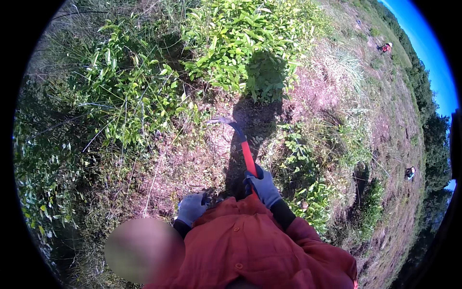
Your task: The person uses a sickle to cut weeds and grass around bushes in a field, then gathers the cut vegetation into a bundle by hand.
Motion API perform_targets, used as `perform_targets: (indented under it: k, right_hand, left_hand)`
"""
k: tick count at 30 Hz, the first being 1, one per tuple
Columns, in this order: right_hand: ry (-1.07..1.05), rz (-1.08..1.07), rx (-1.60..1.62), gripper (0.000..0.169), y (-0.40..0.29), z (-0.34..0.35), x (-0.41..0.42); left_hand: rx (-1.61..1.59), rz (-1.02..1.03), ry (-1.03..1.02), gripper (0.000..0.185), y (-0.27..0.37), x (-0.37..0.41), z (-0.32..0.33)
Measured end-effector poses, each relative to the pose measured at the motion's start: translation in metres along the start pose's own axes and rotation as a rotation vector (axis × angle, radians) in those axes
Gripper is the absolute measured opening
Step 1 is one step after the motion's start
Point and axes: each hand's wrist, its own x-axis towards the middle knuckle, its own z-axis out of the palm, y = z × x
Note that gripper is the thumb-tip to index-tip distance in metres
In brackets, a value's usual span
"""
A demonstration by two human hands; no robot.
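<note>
My right hand (pixel 265 186), in a pale glove with dark fingers, grips the red handle of a curved-bladed hand tool (pixel 248 157), perhaps a sickle or brush hook. Its dark, hooked blade points up and to the left over dry ground. At the left of my red shirt (pixel 238 238) is my left hand (pixel 193 206), gloved the same way, with its fingers bent close to the shirt's hem; whether it holds anything is hidden. My shadow falls on the ground beyond the blade.
Leafy green shrubs (pixel 249 29) stand ahead, with more bushes and thin bare stems (pixel 122 94) at the left. Low plants (pixel 310 202) grow at the right. Far off on the grassy slope are a person in red (pixel 386 47) and another person (pixel 410 173), before trees.
</note>
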Motion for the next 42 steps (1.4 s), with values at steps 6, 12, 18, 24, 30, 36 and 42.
perform_targets:
  k: [6,12,18,24,30,36,42]
  right_hand:
    - [-0.05,0.074,-0.067,0.028,0.003,0.011,0.04]
    - [0.076,-0.018,-0.167,0.031,-0.026,0.003,0.122]
    - [0.217,-0.401,-0.345,0.048,-0.091,0.007,0.305]
    - [-0.112,-0.304,-0.041,0.028,-0.077,0.105,0.508]
    - [-0.454,0.989,0.611,0.042,0.061,0.11,0.468]
    - [-0.842,-0.054,-1.174,0.029,-0.082,0.096,0.488]
    - [-0.907,-0.002,-1.052,0.024,-0.125,0.115,0.535]
  left_hand:
    - [-0.024,-0.08,-0.032,0.025,-0.007,0.014,0.003]
    - [-0.031,-0.138,-0.219,0.03,-0.004,0.068,-0.009]
    - [-0.261,-0.038,-0.163,0.047,0.01,0.165,-0.013]
    - [-0.375,0.079,0.224,0.047,0.04,0.313,-0.086]
    - [-0.446,-0.263,0.486,0.055,0.032,0.389,-0.156]
    - [-0.4,-0.519,0.542,0.049,0.046,0.381,-0.186]
    - [-0.378,-0.686,0.483,0.054,0.064,0.381,-0.198]
